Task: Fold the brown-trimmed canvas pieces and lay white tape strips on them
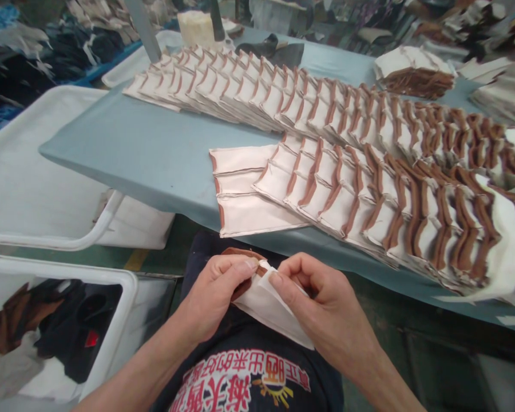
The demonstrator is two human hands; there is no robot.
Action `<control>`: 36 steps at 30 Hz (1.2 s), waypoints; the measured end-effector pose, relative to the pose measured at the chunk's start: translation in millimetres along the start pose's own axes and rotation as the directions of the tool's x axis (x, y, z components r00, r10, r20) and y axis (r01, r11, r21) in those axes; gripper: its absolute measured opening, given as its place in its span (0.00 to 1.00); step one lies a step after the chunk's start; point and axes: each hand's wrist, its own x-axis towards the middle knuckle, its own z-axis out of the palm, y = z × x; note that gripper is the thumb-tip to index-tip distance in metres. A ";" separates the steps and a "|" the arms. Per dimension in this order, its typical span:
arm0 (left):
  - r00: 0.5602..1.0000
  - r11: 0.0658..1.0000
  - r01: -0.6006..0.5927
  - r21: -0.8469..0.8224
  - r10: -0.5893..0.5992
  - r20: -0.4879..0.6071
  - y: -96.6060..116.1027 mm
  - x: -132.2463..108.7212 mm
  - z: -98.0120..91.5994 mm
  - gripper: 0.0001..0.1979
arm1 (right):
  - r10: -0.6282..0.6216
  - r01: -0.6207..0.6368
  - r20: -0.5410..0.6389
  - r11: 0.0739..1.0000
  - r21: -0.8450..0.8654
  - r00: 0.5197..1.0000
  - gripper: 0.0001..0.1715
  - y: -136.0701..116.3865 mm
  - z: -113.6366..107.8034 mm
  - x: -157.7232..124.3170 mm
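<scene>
Cloth piece, off-white and flat with reddish-brown fabric along its upper end, lies gripped between the two hands, just above a navy garment with red lettering. The left hand pinches its brown-edged end between thumb and bent fingers; the right hand, close beside it, is closed on a white edge of the same piece, thumb on top. Directly beyond both hands stands a bench with a light-blue cover. On it, ahead of the right hand and running off to its right, lies a fanned row of overlapping off-white panels with brown edges; a longer fanned row of similar panels lies farther from the hands. Left of the left hand, well apart, sits a white plastic bin holding brown, black, grey and white cloth.
</scene>
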 end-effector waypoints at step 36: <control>1.000 0.994 -0.031 0.107 0.031 -0.005 -9.0 -4.2 -9.8 0.19 | -0.212 0.120 -0.237 0.928 -0.352 0.948 0.13 15.3 27.6 2.6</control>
